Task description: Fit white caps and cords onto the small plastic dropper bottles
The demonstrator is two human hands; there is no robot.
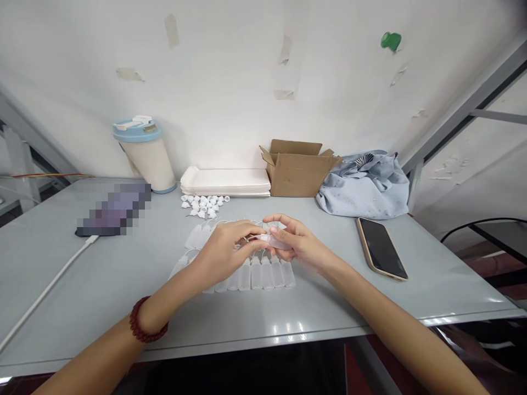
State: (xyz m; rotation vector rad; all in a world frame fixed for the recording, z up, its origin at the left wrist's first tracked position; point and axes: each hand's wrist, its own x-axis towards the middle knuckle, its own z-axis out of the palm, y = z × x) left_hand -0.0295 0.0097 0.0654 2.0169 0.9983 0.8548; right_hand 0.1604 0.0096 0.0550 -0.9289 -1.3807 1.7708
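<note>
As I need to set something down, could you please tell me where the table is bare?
The table is bare between the cable and bracelet, in front of the bottles, and between the right hand and black phone. It is crowded under the left hand, among bottles, and along the back: cup, caps, white stack, box, cloth.

There are two hands [222, 249] [304, 244], one tumbler [149, 156], one box [297, 175].

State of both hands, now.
Right hand: closed, holding a small translucent bottle.
Left hand: curled at the bottle's white top; whether it grips cannot be told.
</note>
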